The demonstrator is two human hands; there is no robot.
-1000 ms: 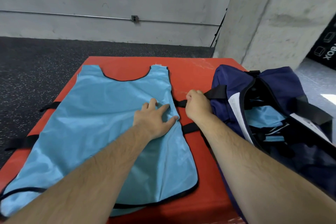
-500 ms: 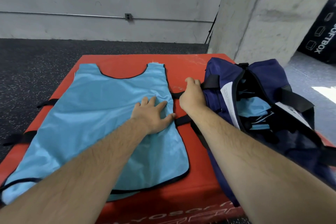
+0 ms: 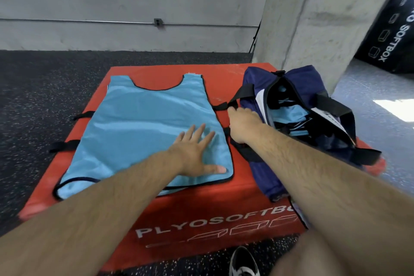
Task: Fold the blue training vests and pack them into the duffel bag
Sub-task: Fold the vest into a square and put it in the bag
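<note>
A blue vest (image 3: 145, 132) lies flat and unfolded on top of the red plyo box (image 3: 201, 208), neck hole toward the wall. The navy duffel bag (image 3: 253, 83) sits just beside its right edge, unzipped, with pale blue folded vests (image 3: 295, 112) showing inside.

The left hand (image 3: 195, 152) rests palm down on the near right part of the vest, its fingers (image 3: 199, 130) spread and straight and the thumb out toward the hem corner. The right hand (image 3: 243, 125) sits between vest and bag, knuckles toward the camera. Its fingers are curled and appear to pinch the black side strap (image 3: 220, 105) that runs off the vest's right edge, though the fingertips themselves are hidden.

The folding looks barely begun, and several things could spoil it.

- **Wrong strap:** the bag's black handle (image 3: 244, 93) lies right against that strap (same colour, same width). A careless pull could catch both and drag the bag over the cloth.
- **Skewed fold:** the fabric looks thin and slippery. If the left palm lifts too soon, the whole vest may slide across the vinyl instead of creasing.
- **Loose straps:** the straps on the far left side (image 3: 65, 145) hang off the box edge. They could trail out of the fold and snag on the zipper when the vest goes in.
- **Bulky packing:** a loose fold would sit poorly on the stack already inside.
</note>
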